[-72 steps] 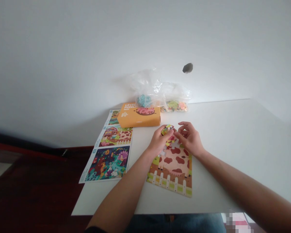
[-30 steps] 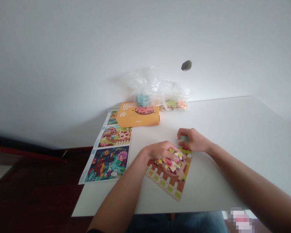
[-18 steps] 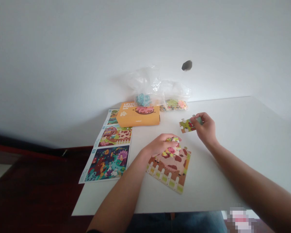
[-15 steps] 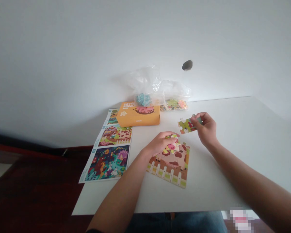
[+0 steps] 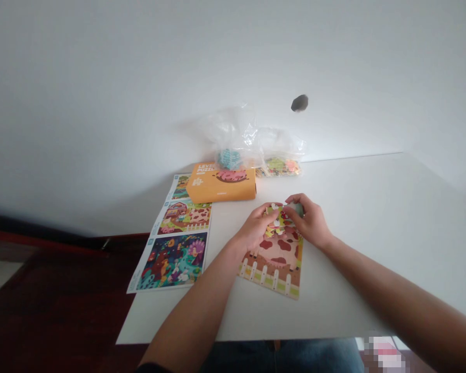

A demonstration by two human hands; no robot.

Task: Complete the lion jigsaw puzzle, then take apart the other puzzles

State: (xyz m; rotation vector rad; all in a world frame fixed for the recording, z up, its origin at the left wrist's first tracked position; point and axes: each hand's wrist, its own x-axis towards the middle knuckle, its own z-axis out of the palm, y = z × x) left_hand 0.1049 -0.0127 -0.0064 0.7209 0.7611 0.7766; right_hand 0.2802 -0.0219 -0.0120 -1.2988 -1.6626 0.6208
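My left hand (image 5: 255, 228) is closed on a small bunch of colourful jigsaw puzzle pieces (image 5: 274, 229), held above the partly joined puzzle. Close beside it, my right hand (image 5: 311, 218) pinches the pale edge of a strip of puzzle pieces (image 5: 298, 208). The strip reaches over to the bunch in my left hand; whether they touch or overlap I cannot tell. Beneath both hands, the joined puzzle section (image 5: 275, 264) lies flat, showing a brown-spotted cow and a white fence. Its upper part is hidden by the hands and the held pieces.
On the left of the white table (image 5: 353, 305) lies a sheet of reference pictures (image 5: 173, 259). An orange puzzle box (image 5: 221, 192) rests partly on it. Behind stand a clear bag with blue pieces (image 5: 230, 158) and another bag of colourful pieces (image 5: 280, 165), near the wall.
My right hand has moved left and toward me, bringing its puzzle strip to the pieces in my left hand. My left hand has turned and shifted slightly upward.
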